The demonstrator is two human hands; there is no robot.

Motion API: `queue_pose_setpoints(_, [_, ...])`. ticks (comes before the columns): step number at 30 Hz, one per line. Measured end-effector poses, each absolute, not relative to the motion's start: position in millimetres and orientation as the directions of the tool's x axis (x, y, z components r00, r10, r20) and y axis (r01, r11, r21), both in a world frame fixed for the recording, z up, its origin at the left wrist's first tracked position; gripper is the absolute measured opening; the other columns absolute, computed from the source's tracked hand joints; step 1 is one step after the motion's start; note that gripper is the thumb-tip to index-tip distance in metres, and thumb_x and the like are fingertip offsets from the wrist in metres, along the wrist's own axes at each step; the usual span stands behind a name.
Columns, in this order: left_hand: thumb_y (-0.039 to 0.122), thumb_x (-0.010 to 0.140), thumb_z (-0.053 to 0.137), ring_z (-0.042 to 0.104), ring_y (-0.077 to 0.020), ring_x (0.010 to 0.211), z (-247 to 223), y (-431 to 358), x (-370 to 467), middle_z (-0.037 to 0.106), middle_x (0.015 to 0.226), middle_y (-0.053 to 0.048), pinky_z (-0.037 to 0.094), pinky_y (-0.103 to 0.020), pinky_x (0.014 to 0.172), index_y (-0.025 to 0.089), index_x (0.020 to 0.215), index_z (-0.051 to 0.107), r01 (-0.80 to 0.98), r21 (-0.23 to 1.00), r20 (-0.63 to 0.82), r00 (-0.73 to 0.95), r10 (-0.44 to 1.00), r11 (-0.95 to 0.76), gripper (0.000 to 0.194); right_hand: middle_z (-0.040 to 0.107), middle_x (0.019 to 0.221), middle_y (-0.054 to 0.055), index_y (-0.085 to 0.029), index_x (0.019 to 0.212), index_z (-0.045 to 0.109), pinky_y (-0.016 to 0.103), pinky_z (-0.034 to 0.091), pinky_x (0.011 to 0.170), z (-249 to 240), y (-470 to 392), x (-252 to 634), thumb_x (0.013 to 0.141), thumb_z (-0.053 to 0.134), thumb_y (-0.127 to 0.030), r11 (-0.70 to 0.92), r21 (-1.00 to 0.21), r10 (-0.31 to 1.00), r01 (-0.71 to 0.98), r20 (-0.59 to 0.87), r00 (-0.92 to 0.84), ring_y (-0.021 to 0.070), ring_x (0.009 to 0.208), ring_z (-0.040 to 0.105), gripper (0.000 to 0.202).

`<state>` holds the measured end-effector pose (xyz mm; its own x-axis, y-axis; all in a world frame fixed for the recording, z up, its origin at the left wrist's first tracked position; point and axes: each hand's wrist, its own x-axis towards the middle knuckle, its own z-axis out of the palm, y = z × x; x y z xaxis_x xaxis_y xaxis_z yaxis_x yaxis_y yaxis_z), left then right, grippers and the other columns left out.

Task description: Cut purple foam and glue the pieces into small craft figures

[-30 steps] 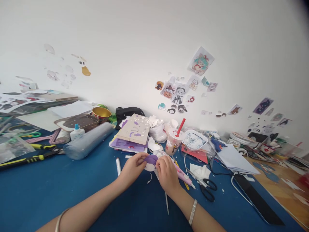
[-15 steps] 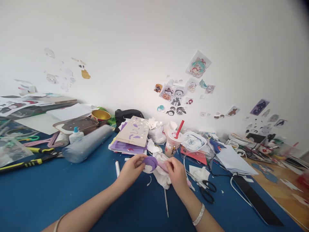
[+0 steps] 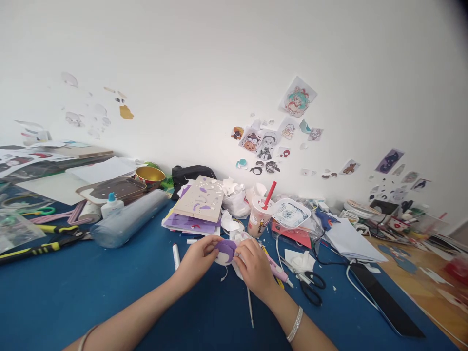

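Note:
A small purple and white piece (image 3: 225,251) is held up over the blue tabletop, pinched at its left edge by my left hand (image 3: 202,256). My right hand (image 3: 252,265) has its fingers closed at the right edge of the same piece. Partly behind my right hand lies crumpled white tissue (image 3: 237,236). A pink pen-like tool (image 3: 278,273) rests just right of that hand. Below the hands is a thin white stick (image 3: 250,309), and a white marker (image 3: 176,256) lies left of my left hand.
Beyond the hands stand a cup with a red straw (image 3: 260,217) and a board with purple scraps (image 3: 202,199) on stacked sheets. Black-handled scissors (image 3: 310,287) and a dark phone-like slab (image 3: 385,300) lie right. Pliers (image 3: 62,239) and a clear roll (image 3: 129,219) lie left.
My right hand has moved left onto the purple and white piece, and the pink tool beside it shows more. The pink item that was at its fingertips is no longer seen there.

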<state>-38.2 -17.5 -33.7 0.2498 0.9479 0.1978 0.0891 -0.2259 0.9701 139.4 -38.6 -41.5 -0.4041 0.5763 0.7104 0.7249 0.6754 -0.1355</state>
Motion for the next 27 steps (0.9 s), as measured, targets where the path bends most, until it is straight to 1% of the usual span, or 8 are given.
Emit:
queue_pose_setpoints(5, [0.023,0.064,0.05,0.064,-0.0217,0.09,-31.4,-16.2,-42.1,0.069,0.092,-0.007,0.05,-0.031,0.078,0.014,0.093,0.058,0.11,0.976,0.153,0.265,0.952,-0.188,0.031,0.049,0.066,0.002,-0.018,0.069,0.046,0.027,0.038,0.062,-29.1,-38.0,164.0,0.091,0.031,-0.025,0.575,-0.434,0.614,0.693,0.789,-0.016,0.0153,0.066,0.047,0.028])
queue_pose_setpoints(9, [0.018,0.063,0.042,0.064,-0.0175,0.059,-31.8,-16.8,-44.3,0.067,0.081,-0.004,0.05,-0.027,0.05,0.014,0.095,0.057,0.263,0.956,0.036,0.335,0.942,-0.129,0.036,0.035,0.046,-0.005,-0.021,0.051,0.032,0.024,0.03,0.048,-25.4,-33.7,187.2,0.09,0.034,-0.035,0.398,-0.641,0.684,0.656,0.684,0.253,0.0106,0.045,0.037,0.042])
queue_pose_setpoints(11, [0.017,0.065,0.037,0.06,-0.0163,0.049,-28.8,-19.9,-45.6,0.067,0.076,-0.003,0.047,-0.027,0.043,0.015,0.094,0.059,0.414,0.898,0.0,0.337,0.941,-0.148,0.037,0.041,0.049,-0.004,-0.02,0.054,0.038,0.023,0.032,0.048,-26.1,-31.0,194.0,0.088,0.035,-0.036,0.345,-0.655,0.71,0.672,0.65,0.269,0.0111,0.047,0.04,0.038])
queue_pose_setpoints(15, [0.016,0.072,0.034,0.063,-0.0208,0.078,-18.3,-27.5,-49.5,0.069,0.082,-0.004,0.049,-0.031,0.07,0.019,0.079,0.065,0.659,0.638,0.211,0.349,0.913,-0.399,0.033,0.057,0.069,0.002,-0.018,0.078,0.053,0.023,0.036,0.055,-28.9,-27.9,197.5,0.084,0.036,-0.03,0.33,-0.632,0.747,0.701,0.629,0.215,0.0136,0.059,0.051,0.021])
queue_pose_setpoints(18, [0.018,0.077,0.035,0.062,-0.0229,0.088,-14.5,-27.2,-54.5,0.069,0.09,-0.006,0.047,-0.034,0.078,0.019,0.084,0.066,0.779,0.421,0.346,0.336,0.876,-0.465,0.032,0.05,0.054,-0.001,-0.019,0.061,0.049,0.024,0.032,0.052,-30.3,-27.6,195.2,0.083,0.039,-0.033,0.294,-0.606,0.761,0.739,0.616,0.202,0.0134,0.051,0.044,0.028])
queue_pose_setpoints(21, [0.021,0.08,0.036,0.06,-0.0253,0.094,-14.6,-24.5,-58.2,0.068,0.095,-0.01,0.047,-0.038,0.084,0.017,0.089,0.066,0.824,0.306,0.506,0.284,0.814,-0.478,0.031,0.043,0.049,-0.003,-0.02,0.053,0.044,0.024,0.029,0.051,-30.0,-27.8,192.6,0.079,0.046,-0.035,0.265,-0.587,0.762,0.765,0.614,0.208,0.0126,0.048,0.039,0.03])
queue_pose_setpoints(24, [0.024,0.083,0.035,0.058,-0.0253,0.098,-15.0,-34.7,-48.1,0.067,0.098,-0.012,0.045,-0.04,0.089,0.015,0.095,0.065,0.778,0.38,0.577,0.224,0.786,-0.501,0.033,0.054,0.067,-0.001,-0.019,0.071,0.053,0.023,0.033,0.053,-29.9,-30.9,191.5,0.076,0.05,-0.032,0.292,-0.588,0.76,0.755,0.622,0.191,0.0118,0.052,0.043,0.014])
queue_pose_setpoints(27, [0.03,0.088,0.033,0.05,-0.0237,0.116,-14.3,-64.8,-13.6,0.056,0.122,-0.014,0.04,-0.04,0.099,0.013,0.116,0.055,0.591,0.564,0.516,0.293,0.805,-0.576,0.039,0.052,0.061,0.0,-0.019,0.063,0.053,0.024,0.036,0.053,-35.0,-39.1,189.4,0.081,0.044,-0.036,0.329,-0.59,0.758,0.737,0.63,0.166,0.0126,0.052,0.044,0.026])
